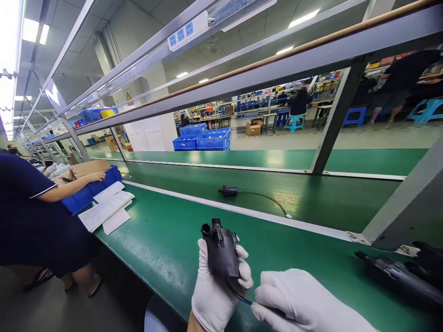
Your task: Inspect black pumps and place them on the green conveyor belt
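- Left hand (216, 288), white-gloved, rises from the bottom edge, fingers wrapped around a small black pump (220, 249).
- Pump stands upright above the green counter (166, 240), long axis vertical, ports on top.
- Right hand (304, 302), gloved, lies low, pinching the pump's cable (242, 299).
- Behind, another pump (228, 190) lies on the conveyor; factory hall beyond.

I'm looking at a factory assembly line: a long green bench (166, 240) beside a green conveyor belt (311, 193), a metal overhead frame with a power strip (187, 31), stacked blue crates (204, 138), paperwork (105, 207), and co-workers seated on blue stools (353, 115) at further workstations.
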The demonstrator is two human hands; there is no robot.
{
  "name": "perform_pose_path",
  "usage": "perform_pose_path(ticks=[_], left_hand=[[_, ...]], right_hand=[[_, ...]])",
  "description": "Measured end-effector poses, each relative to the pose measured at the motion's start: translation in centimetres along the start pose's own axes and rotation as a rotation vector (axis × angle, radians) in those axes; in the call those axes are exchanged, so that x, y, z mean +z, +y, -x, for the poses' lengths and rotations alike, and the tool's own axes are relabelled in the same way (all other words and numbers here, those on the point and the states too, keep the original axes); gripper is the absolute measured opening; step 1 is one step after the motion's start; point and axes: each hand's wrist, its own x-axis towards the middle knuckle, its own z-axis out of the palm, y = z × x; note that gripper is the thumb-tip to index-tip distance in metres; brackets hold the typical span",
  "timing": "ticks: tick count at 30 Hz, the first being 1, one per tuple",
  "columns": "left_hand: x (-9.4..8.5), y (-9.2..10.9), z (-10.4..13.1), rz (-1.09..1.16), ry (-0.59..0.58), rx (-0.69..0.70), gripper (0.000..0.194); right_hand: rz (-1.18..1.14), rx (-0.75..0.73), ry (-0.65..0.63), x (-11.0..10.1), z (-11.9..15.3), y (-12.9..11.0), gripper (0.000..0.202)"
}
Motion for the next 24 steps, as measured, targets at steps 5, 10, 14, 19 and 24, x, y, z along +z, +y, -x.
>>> perform_pose_path(ticks=[5, 10, 14, 19, 24], left_hand=[[0.5, 0.5, 0.6, -0.096, 0.007, -0.001, 0.068], [0.7, 0.4, 1.1, -0.272, -0.033, 0.061, 0.067], [-1.1, -0.2, 1.1, -0.577, -0.025, 0.287, 0.069], [-2.6, -0.8, 1.0, -0.896, 0.179, 0.429, 0.131], [-2.7, -1.5, 1.7, -1.028, 0.338, 0.538, 0.131]], right_hand=[[-0.079, 0.014, -0.108, 1.2, 0.7, 0.5, 0.043], [-0.183, 0.084, -0.149, 0.5, 0.7, 0.8, 0.045], [-0.493, 0.361, -0.144, -0.5, 0.7, 1.3, 0.054], [-0.651, 0.503, -0.064, 0.6, 2.0, 2.2, 0.067], [-0.568, 0.502, -0.042, 0.1, 1.9, 1.7, 0.073]])
